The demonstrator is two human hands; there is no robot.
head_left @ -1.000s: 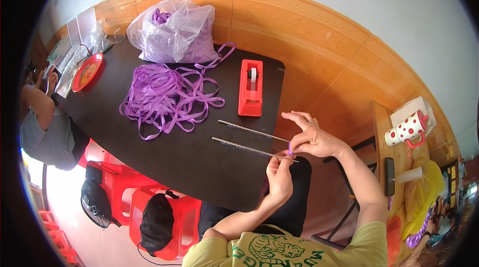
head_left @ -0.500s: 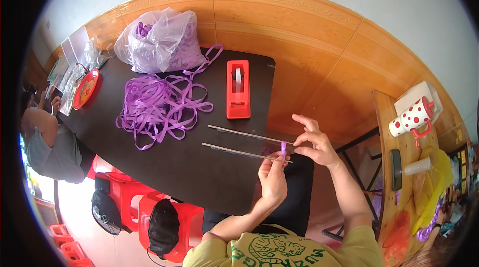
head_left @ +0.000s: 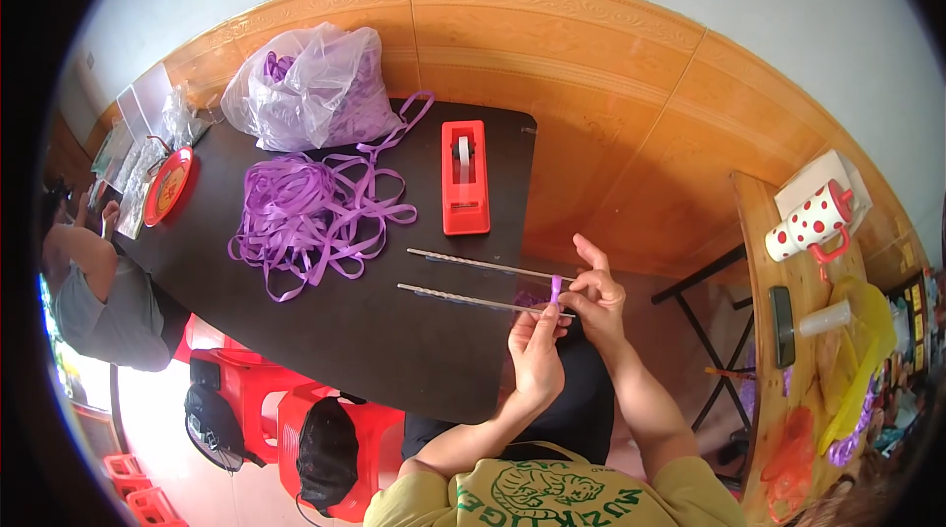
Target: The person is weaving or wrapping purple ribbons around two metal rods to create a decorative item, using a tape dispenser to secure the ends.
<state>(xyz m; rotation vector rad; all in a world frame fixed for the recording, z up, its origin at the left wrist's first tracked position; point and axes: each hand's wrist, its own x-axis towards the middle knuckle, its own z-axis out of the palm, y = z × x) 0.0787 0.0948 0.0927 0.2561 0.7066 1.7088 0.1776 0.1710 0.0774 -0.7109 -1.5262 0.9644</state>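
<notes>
My left hand [head_left: 537, 350] and my right hand [head_left: 591, 296] meet at the right edge of a black table [head_left: 374, 350]. Both pinch a small piece of purple ribbon [head_left: 556, 289] wrapped at the near ends of two thin silvery rods [head_left: 473, 283]. The rods lie side by side across the table, pointing left. A loose heap of purple ribbon [head_left: 301, 217] lies further left. Beyond the rods stands a red tape dispenser [head_left: 464, 177].
A clear plastic bag holding more purple ribbon [head_left: 315, 84] sits at the table's far end, with a red plate [head_left: 166, 184] at the left. Another person [head_left: 99, 291] sits at the left. Red stools [head_left: 296, 428] stand below. A wooden side table [head_left: 788, 350] at the right carries a spotted mug [head_left: 813, 222].
The view has shifted, so the table sits more to the left. My hands stay together at the rod ends, fingers working the ribbon piece.
</notes>
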